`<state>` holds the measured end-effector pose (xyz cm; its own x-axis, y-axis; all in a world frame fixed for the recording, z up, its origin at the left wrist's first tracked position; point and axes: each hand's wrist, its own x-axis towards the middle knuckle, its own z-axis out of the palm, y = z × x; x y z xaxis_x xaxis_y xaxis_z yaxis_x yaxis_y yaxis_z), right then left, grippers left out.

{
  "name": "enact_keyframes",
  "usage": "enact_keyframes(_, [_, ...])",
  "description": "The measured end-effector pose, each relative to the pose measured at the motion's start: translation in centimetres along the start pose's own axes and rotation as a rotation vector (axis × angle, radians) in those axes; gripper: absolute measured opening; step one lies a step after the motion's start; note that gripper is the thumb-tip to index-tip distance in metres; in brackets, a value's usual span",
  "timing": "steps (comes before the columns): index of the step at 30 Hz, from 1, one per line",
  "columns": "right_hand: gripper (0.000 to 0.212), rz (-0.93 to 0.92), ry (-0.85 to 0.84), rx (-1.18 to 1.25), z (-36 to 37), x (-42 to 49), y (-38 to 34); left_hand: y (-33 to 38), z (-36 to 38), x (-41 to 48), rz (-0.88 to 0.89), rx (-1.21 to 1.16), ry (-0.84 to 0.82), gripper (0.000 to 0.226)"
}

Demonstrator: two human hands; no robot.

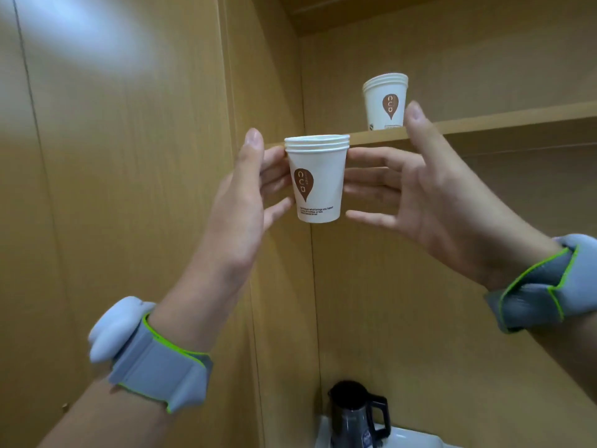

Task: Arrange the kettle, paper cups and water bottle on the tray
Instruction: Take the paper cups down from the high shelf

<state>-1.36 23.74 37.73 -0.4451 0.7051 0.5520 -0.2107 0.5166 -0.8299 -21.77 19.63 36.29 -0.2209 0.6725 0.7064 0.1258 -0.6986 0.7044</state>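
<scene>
You held a small stack of paper cups [318, 179] up in the air, near the middle of the view, just in front of the edge of a wooden shelf [517, 119]. Your left hand [245, 195] was on the 9 o'clock side of the stack. Your right hand [420, 185] was on the 3 o'clock side. Neither hand was wrapped round the cups. The fingers of both hands were spread and nearly straight, and their tips pressed on the cup wall from the two sides. Both thumbs stuck up and touched nothing.

A second stack [385, 101] stood on the shelf, at 1 o'clock from the one you held. Far down at 6 o'clock stood the dark kettle [355, 412]. It sat on a white thing that may have been the tray [416, 439], but only a small bit of it showed.

These cups looked very light, so lifting them should have been easy. The paper walls looked thin and soft, though, and I think a hard squeeze would have dented them. The rolled rim at the top looked like the stiffest part. The smooth sides could slip between fingertips, so that hold looked a bit wobbly to me. A safer hold would have been one hand curled gently round the outer cup, just under the rim. The stack should have been kept upright, so the inner cups did not slide out.
</scene>
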Motion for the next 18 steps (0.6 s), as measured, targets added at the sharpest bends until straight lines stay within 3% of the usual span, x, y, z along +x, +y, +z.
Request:
enact_keyframes(10, [0.080,0.126,0.056,0.088,-0.2,-5.6,8.0,-6.4,1.0,-7.2,-0.074,-0.021,-0.031,0.051])
enact_keyframes(18, [0.078,0.296,0.163,0.206,-1.2,-9.3,17.8,-15.2,2.4,-11.8,-0.256,-0.026,-0.017,0.049])
